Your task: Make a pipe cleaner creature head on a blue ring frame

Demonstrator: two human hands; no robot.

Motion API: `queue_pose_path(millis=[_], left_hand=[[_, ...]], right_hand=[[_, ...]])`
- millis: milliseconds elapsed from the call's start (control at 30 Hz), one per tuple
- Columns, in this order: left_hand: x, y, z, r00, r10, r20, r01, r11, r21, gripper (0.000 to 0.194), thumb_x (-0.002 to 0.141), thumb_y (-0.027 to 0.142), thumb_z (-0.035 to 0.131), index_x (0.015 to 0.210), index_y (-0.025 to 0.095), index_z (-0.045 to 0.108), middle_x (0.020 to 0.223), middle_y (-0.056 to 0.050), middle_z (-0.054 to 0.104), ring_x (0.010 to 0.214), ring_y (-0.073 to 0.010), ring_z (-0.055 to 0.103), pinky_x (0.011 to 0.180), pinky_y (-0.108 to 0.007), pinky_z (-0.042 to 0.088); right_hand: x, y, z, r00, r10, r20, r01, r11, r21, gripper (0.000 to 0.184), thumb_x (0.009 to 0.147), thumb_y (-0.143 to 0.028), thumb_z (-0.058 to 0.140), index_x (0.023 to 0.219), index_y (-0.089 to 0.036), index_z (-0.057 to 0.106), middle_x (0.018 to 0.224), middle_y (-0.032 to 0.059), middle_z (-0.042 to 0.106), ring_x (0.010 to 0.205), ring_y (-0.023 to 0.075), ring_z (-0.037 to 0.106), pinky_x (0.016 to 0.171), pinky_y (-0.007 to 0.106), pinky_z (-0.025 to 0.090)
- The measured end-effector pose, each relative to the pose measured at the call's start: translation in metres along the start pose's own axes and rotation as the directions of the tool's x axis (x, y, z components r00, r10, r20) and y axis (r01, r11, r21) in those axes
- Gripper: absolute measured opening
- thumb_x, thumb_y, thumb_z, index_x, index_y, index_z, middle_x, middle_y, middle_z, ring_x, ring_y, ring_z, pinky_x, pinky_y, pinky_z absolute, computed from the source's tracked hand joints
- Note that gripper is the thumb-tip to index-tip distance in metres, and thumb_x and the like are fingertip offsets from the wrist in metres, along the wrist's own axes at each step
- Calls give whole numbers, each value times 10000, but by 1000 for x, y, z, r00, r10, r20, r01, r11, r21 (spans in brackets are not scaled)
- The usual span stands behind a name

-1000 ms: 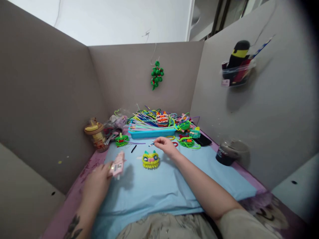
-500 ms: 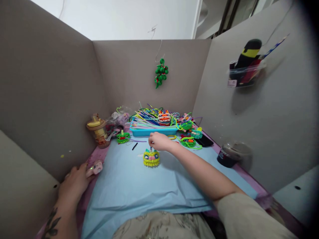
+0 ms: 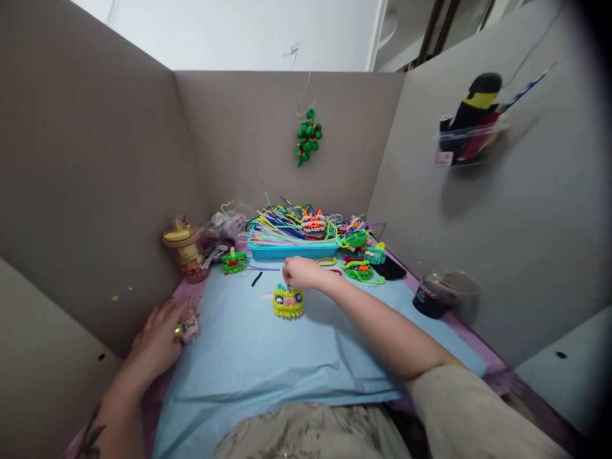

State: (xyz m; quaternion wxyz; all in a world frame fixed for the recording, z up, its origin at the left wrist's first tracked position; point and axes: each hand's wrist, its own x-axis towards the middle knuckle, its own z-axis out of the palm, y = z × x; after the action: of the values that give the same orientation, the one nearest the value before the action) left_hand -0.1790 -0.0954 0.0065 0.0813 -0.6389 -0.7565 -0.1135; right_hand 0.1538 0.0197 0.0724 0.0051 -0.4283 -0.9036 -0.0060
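On the blue cloth stands a yellow fuzzy pipe-cleaner creature (image 3: 288,303) with blue-ringed eyes and a pink nose. My right hand (image 3: 300,273) is closed just above it, its fingers pinching at the creature's top; the pinched part is mostly hidden. At the left table edge, my left hand (image 3: 160,335) curls its fingers around a small pink device (image 3: 188,327) with a lit green light. A short black stick (image 3: 257,278) lies left of the creature.
A blue tray (image 3: 296,252) full of pipe cleaners is at the back. Finished green creatures (image 3: 234,262) lie beside it. A lidded drink cup (image 3: 185,252) stands left; a dark tub (image 3: 433,296) and a phone (image 3: 391,268) are right. Grey partitions enclose the table.
My left hand has shifted right and turned, bringing the pink device with it onto the cloth's edge. My right hand has lowered slightly toward the creature's top; the view has tilted a little.
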Motion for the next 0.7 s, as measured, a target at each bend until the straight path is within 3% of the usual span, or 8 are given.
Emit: queue_pose_path(millis=[67,133,233,333,500,700], left_hand=[[0,5,-1,996,84,10,-84,996,-8,469,748,192,497,1217,189,505,1335,-118,447,1250,-364,329,899,-464,387],[-1,20,-6,989,143,-40,-144,989,-38,417,778,212,455,1187,150,513,1304,-143,449,1253,-367,314,926,-479,363],[-6,60,-13,953,287,-101,-300,939,-168,342,793,253,456,1110,145,525,1148,-119,533,1097,-261,483,934,-395,381],[-14,111,-10,920,388,-52,-387,882,-269,345,799,290,473,1120,170,505,1158,-104,530,1060,-238,511,903,-365,402],[-21,177,15,941,330,-73,-337,902,-269,750,702,324,612,1336,105,275,1324,-183,421,1205,-298,404,929,-383,367],[-17,192,38,944,315,-97,-330,909,-254,821,696,358,619,1354,68,224,1205,-206,521,1102,-321,482,853,-399,393]], right_hand=[[1,0,1,1000,15,15,-15,1000,21,213,725,-178,528,862,-193,691,979,71,665,858,183,600,620,206,386],[2,0,3,999,25,24,-25,999,36,214,717,-179,533,860,-189,692,971,73,672,849,183,605,619,206,387],[3,1,5,999,32,18,-33,998,49,209,704,-181,535,840,-179,693,949,73,681,829,183,612,591,205,378],[3,1,6,999,43,14,-43,997,59,209,702,-186,525,827,-174,693,933,75,688,810,180,615,590,207,377],[5,3,8,999,43,30,-46,996,81,227,716,-202,509,843,-171,695,921,77,694,807,175,615,629,209,386],[5,2,11,997,70,26,-72,992,102,231,723,-199,504,843,-164,697,865,71,700,769,168,618,585,212,370]])
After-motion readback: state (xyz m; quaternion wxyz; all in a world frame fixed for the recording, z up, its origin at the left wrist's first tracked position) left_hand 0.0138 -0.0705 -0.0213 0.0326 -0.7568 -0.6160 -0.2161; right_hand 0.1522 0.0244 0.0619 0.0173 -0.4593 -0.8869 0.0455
